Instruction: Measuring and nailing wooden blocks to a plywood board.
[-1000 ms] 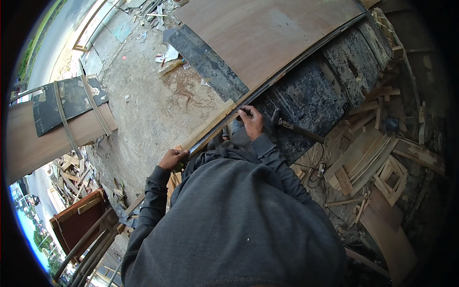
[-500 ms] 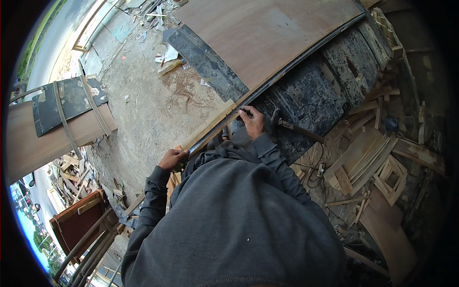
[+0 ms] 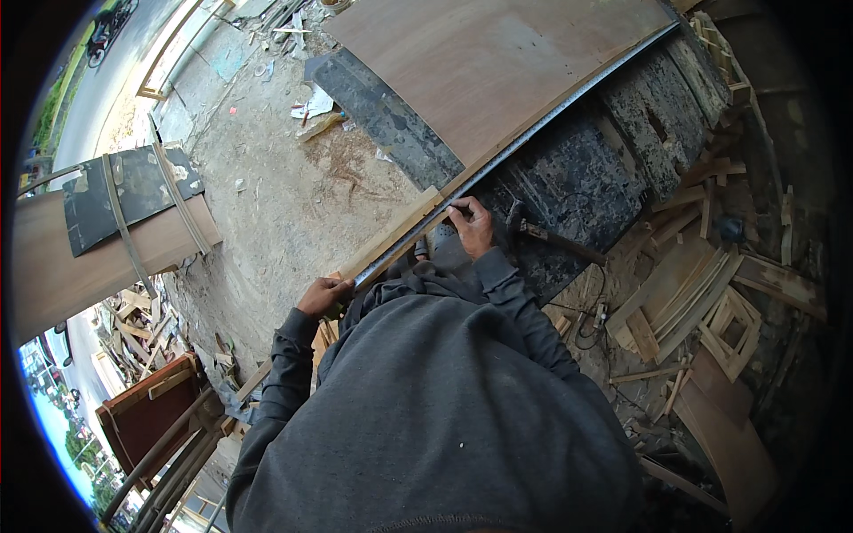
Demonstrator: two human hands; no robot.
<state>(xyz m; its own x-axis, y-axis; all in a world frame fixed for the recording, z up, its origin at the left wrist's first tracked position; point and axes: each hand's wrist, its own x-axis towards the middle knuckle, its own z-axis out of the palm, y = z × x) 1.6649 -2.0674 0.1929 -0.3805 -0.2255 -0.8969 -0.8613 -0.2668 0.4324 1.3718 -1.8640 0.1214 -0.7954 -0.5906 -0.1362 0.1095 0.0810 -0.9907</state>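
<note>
Two hands (image 3: 474,231), one hammer (image 3: 564,244), one metal strip (image 3: 551,119).

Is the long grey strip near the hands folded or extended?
Extended: the grey strip makes one line from the left hand past the right hand, beside the plywood.

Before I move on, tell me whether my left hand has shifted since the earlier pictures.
No: judged against the reddish-brown panel, the left hand shows no clear shift in any direction.

Scrap wood (image 3: 642,335), white paper (image 3: 319,99), motorcycle (image 3: 107,33)
</note>
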